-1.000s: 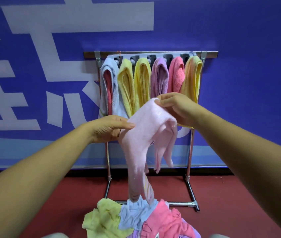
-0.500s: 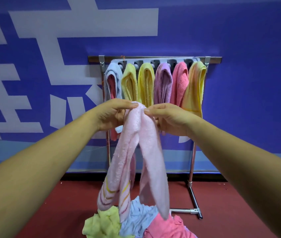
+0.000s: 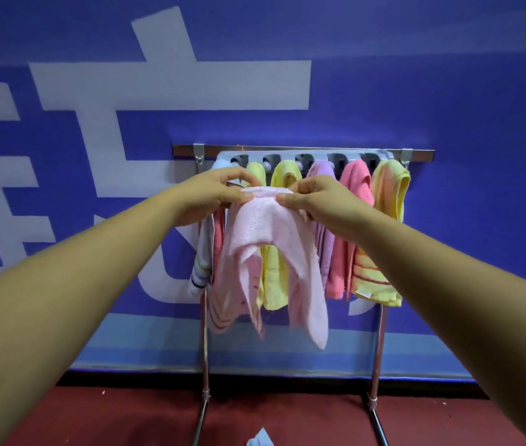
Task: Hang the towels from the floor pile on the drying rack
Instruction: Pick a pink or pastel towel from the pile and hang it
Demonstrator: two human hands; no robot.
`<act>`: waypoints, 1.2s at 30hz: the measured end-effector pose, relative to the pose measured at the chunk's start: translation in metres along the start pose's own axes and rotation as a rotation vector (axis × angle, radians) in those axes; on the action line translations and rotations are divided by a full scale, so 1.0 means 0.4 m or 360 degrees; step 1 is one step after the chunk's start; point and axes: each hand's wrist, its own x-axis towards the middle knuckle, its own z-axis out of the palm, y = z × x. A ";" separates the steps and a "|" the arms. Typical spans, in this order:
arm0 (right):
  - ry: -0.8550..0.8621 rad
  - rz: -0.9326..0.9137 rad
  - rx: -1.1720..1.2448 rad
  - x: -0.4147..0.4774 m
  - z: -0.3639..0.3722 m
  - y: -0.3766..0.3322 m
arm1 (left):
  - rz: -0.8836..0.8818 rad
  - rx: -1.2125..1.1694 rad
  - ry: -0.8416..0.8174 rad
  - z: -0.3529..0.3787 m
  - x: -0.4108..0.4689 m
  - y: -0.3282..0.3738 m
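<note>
Towel [image 3: 264,226], pink, pinched at its top fold between thumb and fingers of left hand [image 3: 213,194] and right hand [image 3: 319,204], now lifted clear of floor pile [image 3: 260,441] to bar height, near side of drying rack [image 3: 303,151], left of centre, apparently ready for hanging.

A deep blue wall [image 3: 448,91] fills the far side, painted with large white lettering [image 3: 171,85] on the left. A pale blue band [image 3: 145,342] runs along its base above a dark skirting strip [image 3: 287,386]. The floor [image 3: 287,420] is dull red.
</note>
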 end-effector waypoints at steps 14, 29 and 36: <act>0.0284 -0.0148 -0.0690 0.418 0.016 -0.006 | -0.0134 0.0308 0.0137 -0.195 0.337 -0.021; 0.0325 -0.0281 -0.0955 0.490 0.015 0.107 | 0.0126 0.1107 0.0234 -0.208 0.418 -0.117; 0.0685 -0.0736 -0.1708 0.450 0.065 0.144 | 0.0467 0.1770 0.0666 -0.139 0.401 -0.148</act>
